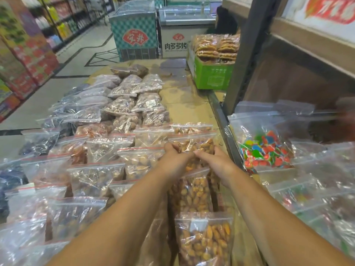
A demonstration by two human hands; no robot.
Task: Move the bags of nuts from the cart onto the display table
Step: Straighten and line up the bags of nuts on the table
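Both my hands grip one clear zip bag of orange-brown nuts (194,144) lying on the cardboard-covered display table (184,104). My left hand (173,160) holds its lower left edge and my right hand (215,162) its lower right edge. The bag lies at the far end of a column of similar nut bags (192,192), with another nut bag (204,239) nearest me. Rows of bagged nuts and dried fruit (99,144) fill the table's left side. No cart is in view.
A green carton of bagged flat cakes (213,73) stands at the table's far right. To the right, a lower shelf holds bags of colourful candy (267,150). A dark metal post (247,54) rises beside it. Freezer chests (136,31) stand beyond the table, with an aisle on the left.
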